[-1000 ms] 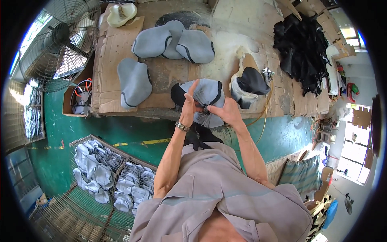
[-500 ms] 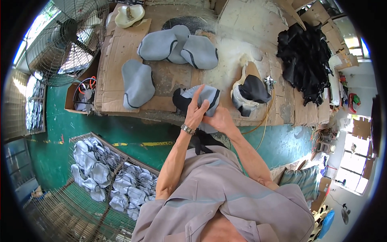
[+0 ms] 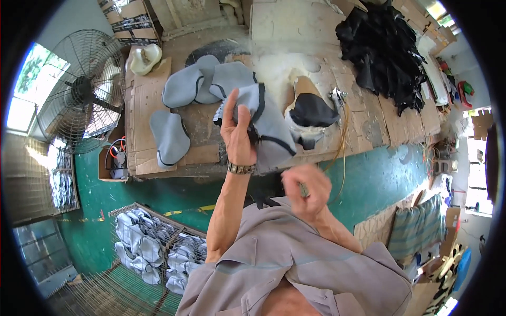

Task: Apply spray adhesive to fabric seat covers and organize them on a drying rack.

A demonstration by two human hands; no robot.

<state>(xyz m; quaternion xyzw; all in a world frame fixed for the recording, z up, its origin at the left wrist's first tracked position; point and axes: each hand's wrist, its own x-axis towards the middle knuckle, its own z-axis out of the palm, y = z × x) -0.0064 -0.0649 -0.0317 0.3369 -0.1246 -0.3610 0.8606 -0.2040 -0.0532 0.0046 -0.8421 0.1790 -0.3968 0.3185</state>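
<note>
Left hand [image 3: 238,138] clamped on grey fabric piece [image 3: 266,126] above workbench [image 3: 316,79] front edge.
Right hand [image 3: 305,190] blurred, fingers curled together, contents unclear. Piece looks soft, light, floppy; best held by black-trimmed edge.

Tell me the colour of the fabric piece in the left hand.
Grey with black edging: the fabric piece, held up by the left hand, shows best in the head view.

Your right hand [image 3: 305,190] is motion-blurred, so whatever it pinches stays unreadable. Your left hand [image 3: 238,138] hides part of the grey fabric piece [image 3: 271,126].
</note>
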